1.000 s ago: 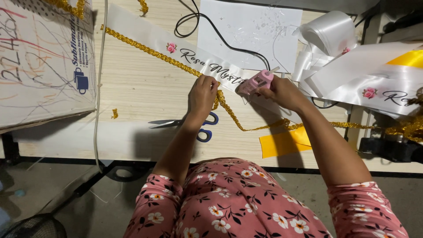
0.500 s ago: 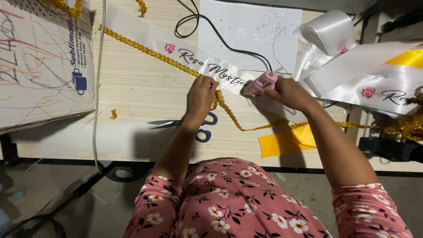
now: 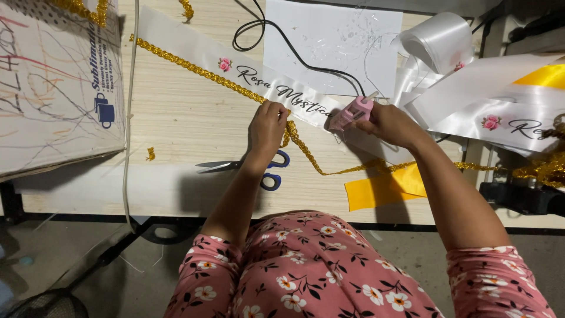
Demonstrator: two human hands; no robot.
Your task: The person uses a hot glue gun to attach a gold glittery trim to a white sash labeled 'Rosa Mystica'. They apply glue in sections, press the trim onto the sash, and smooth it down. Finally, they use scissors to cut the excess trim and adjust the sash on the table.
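Head view: left hand flat on gold trim.

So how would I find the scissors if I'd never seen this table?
Start at the wooden table and go to its near edge. The scissors lie flat there, partly under the left hand's wrist, just below the gold braid. They are the only metal thing there, with blue handle loops and silver blades pointing left.
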